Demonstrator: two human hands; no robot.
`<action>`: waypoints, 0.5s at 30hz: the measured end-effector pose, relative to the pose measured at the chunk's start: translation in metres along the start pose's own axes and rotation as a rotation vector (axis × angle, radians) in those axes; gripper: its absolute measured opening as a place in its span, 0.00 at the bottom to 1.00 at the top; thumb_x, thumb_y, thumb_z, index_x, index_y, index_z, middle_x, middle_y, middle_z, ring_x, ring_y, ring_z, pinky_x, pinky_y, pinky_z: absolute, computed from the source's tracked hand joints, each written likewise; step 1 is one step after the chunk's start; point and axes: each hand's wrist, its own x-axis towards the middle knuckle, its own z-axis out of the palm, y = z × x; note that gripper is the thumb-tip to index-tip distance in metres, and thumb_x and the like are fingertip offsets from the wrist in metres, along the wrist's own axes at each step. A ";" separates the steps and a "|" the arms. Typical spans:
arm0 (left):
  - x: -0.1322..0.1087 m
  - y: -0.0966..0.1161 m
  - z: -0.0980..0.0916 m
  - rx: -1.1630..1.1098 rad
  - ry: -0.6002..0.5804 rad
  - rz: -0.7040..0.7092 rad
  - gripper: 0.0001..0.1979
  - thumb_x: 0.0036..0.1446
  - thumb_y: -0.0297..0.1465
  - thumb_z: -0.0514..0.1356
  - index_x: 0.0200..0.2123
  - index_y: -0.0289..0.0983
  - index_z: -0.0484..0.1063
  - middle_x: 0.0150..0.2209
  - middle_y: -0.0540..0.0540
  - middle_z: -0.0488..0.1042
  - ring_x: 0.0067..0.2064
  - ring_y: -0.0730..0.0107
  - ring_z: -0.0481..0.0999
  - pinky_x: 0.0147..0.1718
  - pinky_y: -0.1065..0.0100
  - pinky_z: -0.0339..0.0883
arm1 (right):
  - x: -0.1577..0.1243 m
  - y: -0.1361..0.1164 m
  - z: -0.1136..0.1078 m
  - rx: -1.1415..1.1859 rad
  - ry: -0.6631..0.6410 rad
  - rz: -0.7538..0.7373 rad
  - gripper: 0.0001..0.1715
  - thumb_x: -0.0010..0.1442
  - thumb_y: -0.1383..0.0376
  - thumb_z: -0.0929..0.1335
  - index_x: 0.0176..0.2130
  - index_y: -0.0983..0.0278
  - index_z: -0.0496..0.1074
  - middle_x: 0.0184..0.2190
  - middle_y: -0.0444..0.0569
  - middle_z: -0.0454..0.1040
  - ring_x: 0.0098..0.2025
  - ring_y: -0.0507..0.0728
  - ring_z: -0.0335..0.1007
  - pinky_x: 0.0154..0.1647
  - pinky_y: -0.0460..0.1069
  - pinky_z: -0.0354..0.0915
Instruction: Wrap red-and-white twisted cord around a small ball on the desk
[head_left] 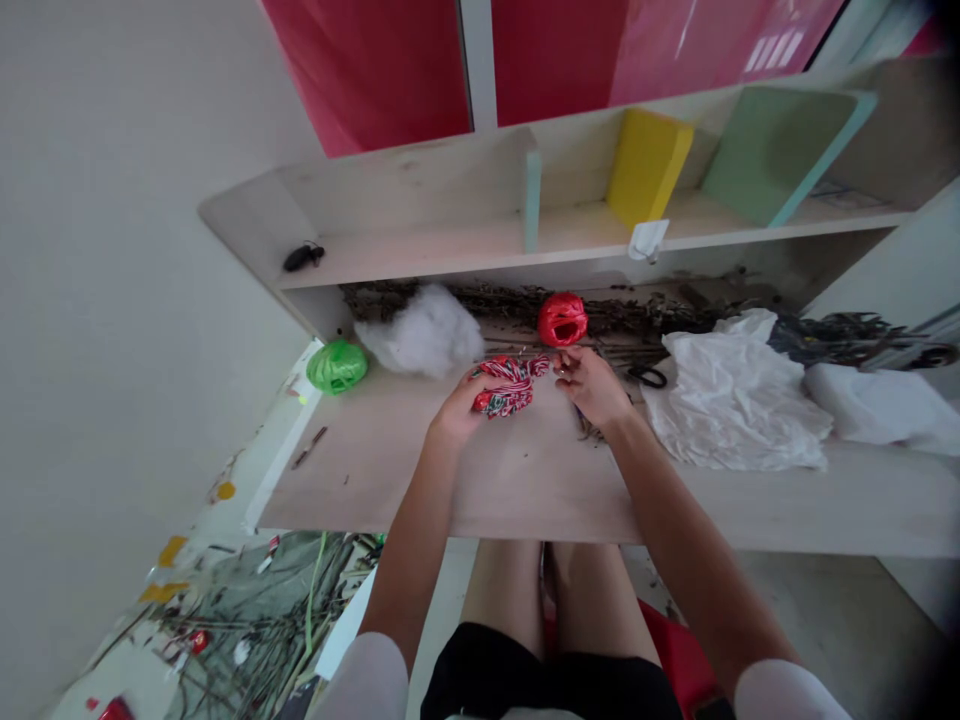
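A small red, white and green patterned cloth bundle (508, 387) is held above the desk (536, 480). Wrapped round its left side is my left hand (463, 405), its fingers closed on the fabric. My right hand (589, 385) is at the bundle's gathered right end, thumb and fingers bent close together; whether they pinch a thread or the cloth tip is too small to tell. Just behind the hands lies a ball of red plastic twine (562, 318). Black-handled scissors (646, 377) rest to the right of my right hand.
White stuffing (427, 332) and green twine (337, 367) lie at the back left. Crumpled white plastic (742, 395) covers the right side. Dry twigs (637, 318) run along the back, under a shelf (420, 262). A pen-like object (310, 447) lies left.
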 end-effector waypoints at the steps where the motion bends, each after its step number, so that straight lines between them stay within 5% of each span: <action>1: 0.001 0.000 -0.001 0.005 0.001 0.017 0.16 0.37 0.27 0.65 0.35 0.34 0.75 0.29 0.46 0.79 0.31 0.64 0.79 0.34 0.66 0.73 | -0.001 -0.001 0.000 0.012 -0.023 0.017 0.14 0.46 0.59 0.70 0.24 0.61 0.60 0.19 0.39 0.61 0.21 0.47 0.53 0.21 0.44 0.52; 5: 0.003 0.003 -0.004 0.035 0.055 0.066 0.17 0.37 0.28 0.65 0.36 0.34 0.75 0.29 0.47 0.79 0.31 0.66 0.78 0.34 0.66 0.72 | -0.003 -0.005 -0.001 0.046 -0.102 0.049 0.16 0.47 0.60 0.71 0.22 0.61 0.59 0.13 0.34 0.45 0.17 0.47 0.40 0.18 0.43 0.48; 10: 0.003 0.010 -0.006 -0.015 0.067 0.067 0.15 0.37 0.27 0.65 0.34 0.35 0.76 0.33 0.46 0.80 0.35 0.63 0.79 0.38 0.62 0.73 | -0.005 -0.013 -0.004 0.181 -0.185 0.111 0.21 0.46 0.63 0.71 0.19 0.61 0.53 0.12 0.34 0.42 0.17 0.47 0.38 0.18 0.42 0.50; 15: -0.001 0.015 -0.003 -0.122 0.099 -0.001 0.12 0.39 0.27 0.63 0.32 0.34 0.75 0.33 0.43 0.80 0.35 0.60 0.79 0.41 0.58 0.73 | -0.002 -0.015 -0.009 0.262 -0.094 0.070 0.12 0.43 0.65 0.71 0.24 0.61 0.62 0.19 0.38 0.62 0.21 0.47 0.54 0.21 0.43 0.56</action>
